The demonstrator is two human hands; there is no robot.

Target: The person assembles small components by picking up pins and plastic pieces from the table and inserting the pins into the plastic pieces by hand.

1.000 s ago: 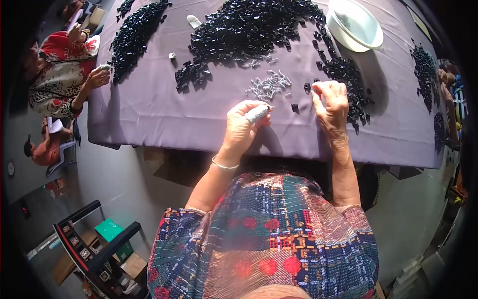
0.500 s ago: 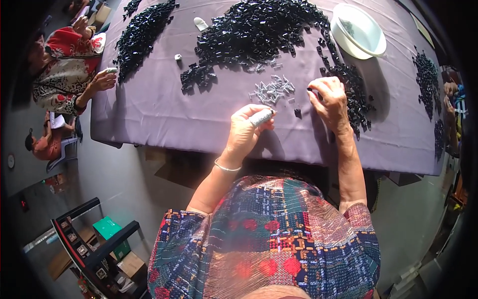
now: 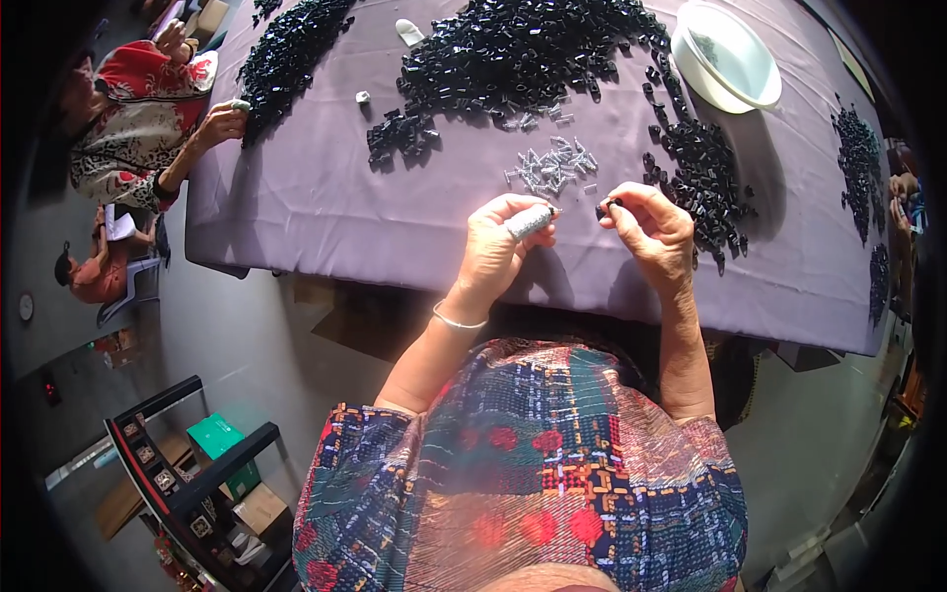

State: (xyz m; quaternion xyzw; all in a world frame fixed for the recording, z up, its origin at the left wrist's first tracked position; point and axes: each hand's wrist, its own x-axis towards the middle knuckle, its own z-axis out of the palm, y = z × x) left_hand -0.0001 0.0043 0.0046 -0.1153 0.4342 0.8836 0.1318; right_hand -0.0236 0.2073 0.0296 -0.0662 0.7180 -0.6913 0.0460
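My left hand [image 3: 493, 242] is closed in a pinch above the table's near part. A silvery-grey sleeve [image 3: 530, 222] seems to cover one of its digits, and a tiny piece shows at the fingertips, too small to name. To its right, my right hand [image 3: 656, 232] pinches a small black plastic piece [image 3: 617, 201] between thumb and finger. Another black piece [image 3: 601, 211] appears right beside those fingertips, seemingly on the cloth. Just beyond both hands lies a small pile of clear, pin-like plastic pieces [image 3: 552, 168].
A large heap of black pieces [image 3: 513, 59] covers the far middle of the purple-grey tablecloth [image 3: 306, 197]. More black pieces [image 3: 705, 178] lie right of my hand, near a white basin [image 3: 725, 59]. A white finger cover [image 3: 408, 33] lies far left. Another person's hand [image 3: 225, 120] works at the left edge.
My right hand has come nearer and left, closer to my left hand, still with a black piece in its pinch. The whole view has shifted slightly.
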